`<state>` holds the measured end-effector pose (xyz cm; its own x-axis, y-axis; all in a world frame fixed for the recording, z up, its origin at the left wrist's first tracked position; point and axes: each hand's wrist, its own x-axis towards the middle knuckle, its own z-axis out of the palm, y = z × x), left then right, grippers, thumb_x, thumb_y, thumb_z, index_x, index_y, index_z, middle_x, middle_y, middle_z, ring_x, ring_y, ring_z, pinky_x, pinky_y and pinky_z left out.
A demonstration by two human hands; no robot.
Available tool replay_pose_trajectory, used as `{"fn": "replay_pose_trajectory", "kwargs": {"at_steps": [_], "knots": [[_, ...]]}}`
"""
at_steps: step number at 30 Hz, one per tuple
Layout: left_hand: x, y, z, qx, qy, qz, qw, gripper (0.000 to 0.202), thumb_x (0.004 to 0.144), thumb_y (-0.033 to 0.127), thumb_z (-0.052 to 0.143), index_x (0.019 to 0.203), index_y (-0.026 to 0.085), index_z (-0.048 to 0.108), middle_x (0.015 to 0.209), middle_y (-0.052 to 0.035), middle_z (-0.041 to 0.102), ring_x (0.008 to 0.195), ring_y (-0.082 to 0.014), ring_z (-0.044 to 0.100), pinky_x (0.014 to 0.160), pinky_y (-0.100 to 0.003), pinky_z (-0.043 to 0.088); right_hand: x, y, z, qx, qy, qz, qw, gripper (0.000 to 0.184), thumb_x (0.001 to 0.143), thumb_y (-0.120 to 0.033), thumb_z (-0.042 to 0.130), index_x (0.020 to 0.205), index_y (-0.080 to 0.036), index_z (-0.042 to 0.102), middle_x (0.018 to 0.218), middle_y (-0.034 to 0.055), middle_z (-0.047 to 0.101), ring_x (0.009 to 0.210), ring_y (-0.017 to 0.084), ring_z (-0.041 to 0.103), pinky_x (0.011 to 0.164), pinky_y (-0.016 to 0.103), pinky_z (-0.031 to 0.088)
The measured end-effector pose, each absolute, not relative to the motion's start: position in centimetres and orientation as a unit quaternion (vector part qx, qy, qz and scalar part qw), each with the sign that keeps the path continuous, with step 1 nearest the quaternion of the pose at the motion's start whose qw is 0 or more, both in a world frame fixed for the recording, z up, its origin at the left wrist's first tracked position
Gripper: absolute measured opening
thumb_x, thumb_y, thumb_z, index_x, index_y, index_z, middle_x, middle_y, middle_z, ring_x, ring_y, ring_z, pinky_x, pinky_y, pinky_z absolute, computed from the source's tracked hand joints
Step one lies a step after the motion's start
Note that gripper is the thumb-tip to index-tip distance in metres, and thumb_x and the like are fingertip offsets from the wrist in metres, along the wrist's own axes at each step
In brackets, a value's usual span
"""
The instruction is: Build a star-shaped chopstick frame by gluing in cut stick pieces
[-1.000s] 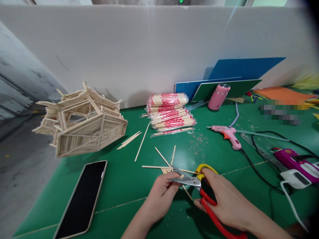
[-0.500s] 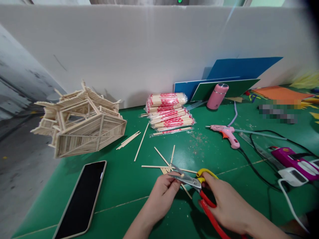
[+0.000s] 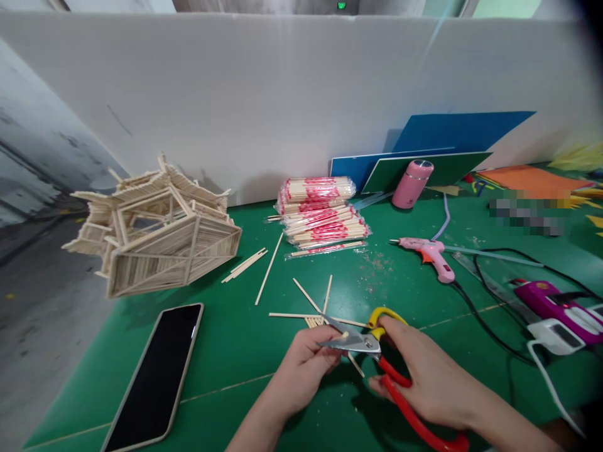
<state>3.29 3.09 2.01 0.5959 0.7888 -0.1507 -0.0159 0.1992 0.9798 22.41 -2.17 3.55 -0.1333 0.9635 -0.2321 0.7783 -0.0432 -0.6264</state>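
Note:
My left hand (image 3: 308,359) is closed in a pinch on a thin wooden chopstick (image 3: 345,336), whose pale end pokes out between the scissor blades. My fingers hide most of its length. In my right hand (image 3: 426,370) is a pair of scissors (image 3: 368,343) with red and yellow handles, its blades parted around the chopstick end and pointing left over my left fingertips. Just beyond my left hand, several loose chopsticks (image 3: 301,315) lie crossed on the green table (image 3: 245,351), some partly covered by the hand and blades.
On the left stand a model building made of sticks (image 3: 174,245) and a phone (image 3: 155,376). Behind are plastic-wrapped chopsticks (image 3: 325,216) and a pink bottle (image 3: 412,184). To the right lie a pink glue gun (image 3: 431,254), its cable and a purple device (image 3: 549,301).
The scissors have turned slightly and shifted a little left in my right hand's grip, showing more of the red handle. My left hand stays almost in place.

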Motion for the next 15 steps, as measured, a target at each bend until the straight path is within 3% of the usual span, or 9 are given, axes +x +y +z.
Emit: {"fn": "replay_pose_trajectory", "kwargs": {"at_steps": [3, 10, 12, 15], "knots": [[3.36, 3.08, 1.76, 0.532, 0.329, 0.271, 0.732, 0.036, 0.072, 0.046, 0.053, 0.060, 0.012, 0.055, 0.049, 0.0050, 0.034, 0.045, -0.0051, 0.025, 0.042, -0.020, 0.018, 22.46, -2.13, 4.02, -0.629, -0.683, 0.348, 0.130, 0.025, 0.067, -0.036, 0.057, 0.082, -0.022, 0.043, 0.078, -0.0004, 0.056, 0.065, 0.015, 0.050, 0.057, 0.024, 0.035], [3.32, 3.01, 1.32, 0.506, 0.331, 0.267, 0.750, 0.035, 0.071, 0.046, 0.055, 0.063, 0.012, 0.056, 0.050, 0.0047, 0.037, 0.044, -0.0048, 0.027, 0.042, -0.019, 0.020, 22.35, -2.30, 3.66, -0.620, -0.684, 0.361, 0.129, 0.013, 0.070, -0.024, 0.051, 0.080, -0.023, 0.043, 0.073, -0.0017, 0.058, 0.061, 0.014, 0.050, 0.053, 0.023, 0.032], [3.55, 2.89, 1.27, 0.527, 0.350, 0.293, 0.717, 0.030, 0.074, 0.041, 0.053, 0.066, 0.013, 0.057, 0.054, 0.0034, 0.041, 0.047, -0.0061, 0.031, 0.045, -0.019, 0.025, 22.27, -2.26, 3.44, -0.633, -0.675, 0.354, 0.135, 0.014, 0.070, -0.023, 0.051, 0.081, -0.022, 0.044, 0.076, -0.0002, 0.058, 0.064, 0.014, 0.052, 0.055, 0.023, 0.034], [4.00, 2.59, 1.11, 0.621, 0.393, 0.362, 0.573, 0.020, 0.079, 0.029, 0.048, 0.073, 0.014, 0.060, 0.066, -0.0013, 0.054, 0.061, -0.0113, 0.047, 0.060, -0.022, 0.038, 22.03, -2.19, 3.18, -0.656, -0.658, 0.339, 0.148, 0.017, 0.071, -0.025, 0.051, 0.086, -0.022, 0.045, 0.081, 0.0016, 0.059, 0.069, 0.016, 0.054, 0.059, 0.025, 0.035]]}}
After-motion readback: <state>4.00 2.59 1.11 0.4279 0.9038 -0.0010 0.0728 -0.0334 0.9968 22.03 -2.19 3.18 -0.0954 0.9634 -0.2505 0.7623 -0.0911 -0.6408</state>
